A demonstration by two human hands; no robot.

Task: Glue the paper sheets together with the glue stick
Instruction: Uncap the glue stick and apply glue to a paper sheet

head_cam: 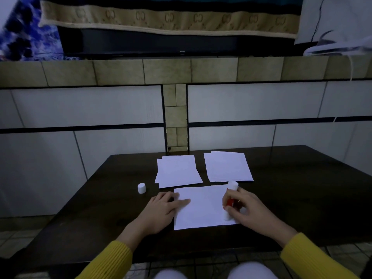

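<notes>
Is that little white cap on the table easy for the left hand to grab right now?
Probably yes. The cap stands alone on bare table, just beyond the left hand, which only rests flat on the sheet and holds nothing.

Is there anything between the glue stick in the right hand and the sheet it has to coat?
Nothing visible. The right hand holds the glue stick over the right edge of the front sheet, which the left hand pins flat. The cap stands apart on the table, and both paper stacks lie behind the sheet.
</notes>
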